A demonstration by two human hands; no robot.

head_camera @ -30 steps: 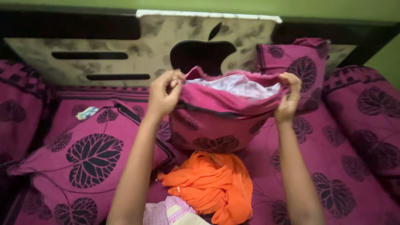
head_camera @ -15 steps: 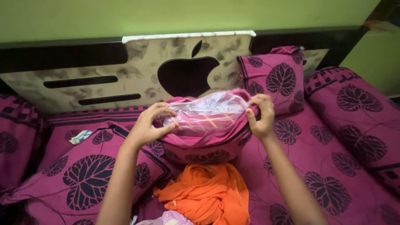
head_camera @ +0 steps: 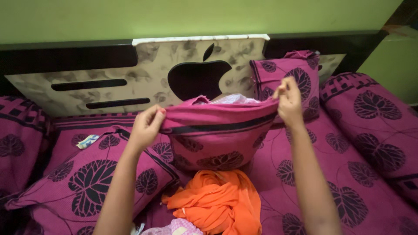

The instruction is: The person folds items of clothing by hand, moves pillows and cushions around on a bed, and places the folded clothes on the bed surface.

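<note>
I hold up a magenta pillow cover (head_camera: 217,135) with black leaf prints by its open top edge. My left hand (head_camera: 146,126) pinches the left corner of the opening. My right hand (head_camera: 288,101) pinches the right corner, raised a little higher. The edge is stretched taut between them. A plastic-wrapped pillow (head_camera: 230,99) peeks out of the top of the cover. The cover's bottom rests on the bed behind a heap of orange cloth (head_camera: 215,200).
A matching magenta pillow (head_camera: 87,174) lies at my left and another pillow (head_camera: 289,80) leans on the marbled headboard (head_camera: 130,74). A bolster (head_camera: 374,117) lies at the right. Pink checked cloth (head_camera: 174,227) shows at the bottom edge. A small folded paper (head_camera: 88,141) lies at left.
My hands have pulled the cover's edge up over the plastic-wrapped pillow, which showed widely before and now only peeks out. My right hand rose and both hands spread apart.
</note>
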